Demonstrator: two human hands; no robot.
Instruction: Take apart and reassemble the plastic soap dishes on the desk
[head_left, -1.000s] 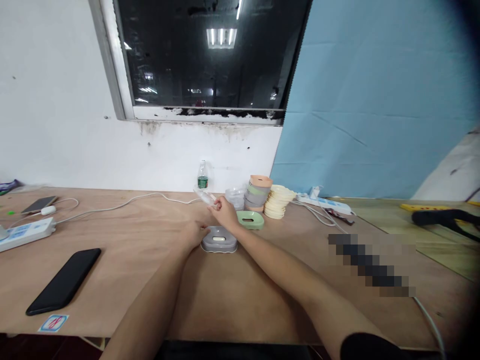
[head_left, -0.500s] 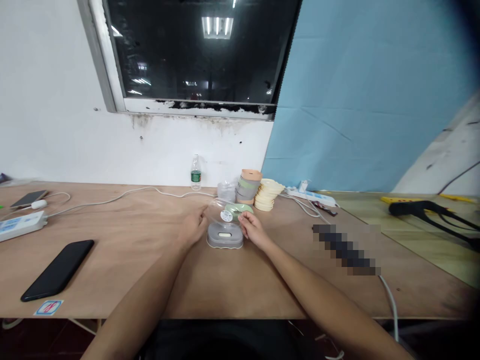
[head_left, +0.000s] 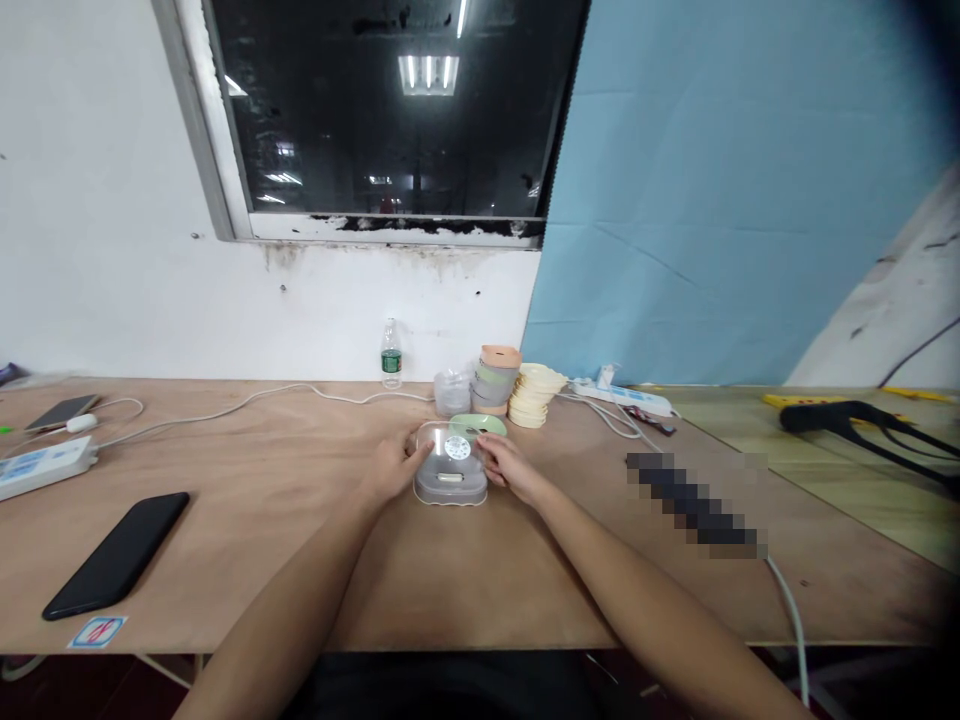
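A grey rounded box [head_left: 450, 494] with a light oblong slot piece on its front stands on the table between my hands. Over it sits a clear plastic cover [head_left: 436, 437] bearing a round white sticker. My left hand [head_left: 391, 466] grips the cover's left edge, its fingertips partly hidden behind the plastic. At the right edge, the thumb and fingers of my right hand [head_left: 511, 468] close on the same cover. Just behind lies a flat green piece [head_left: 487, 424], partly hidden by the cover and my right fingers.
Behind stand clear plastic covers [head_left: 451, 392], stacked coloured containers [head_left: 496, 376], stacked cream pieces [head_left: 531, 396] and a water bottle [head_left: 391, 354]. A black phone [head_left: 118, 552] lies left. Power strips [head_left: 45, 466] and cables edge the table; a pixelated dark object [head_left: 694, 500] lies right.
The clear cover has come down from a raised tilt and now lies over the grey box. Both hands have moved with it; the camera view has tipped slightly upward.
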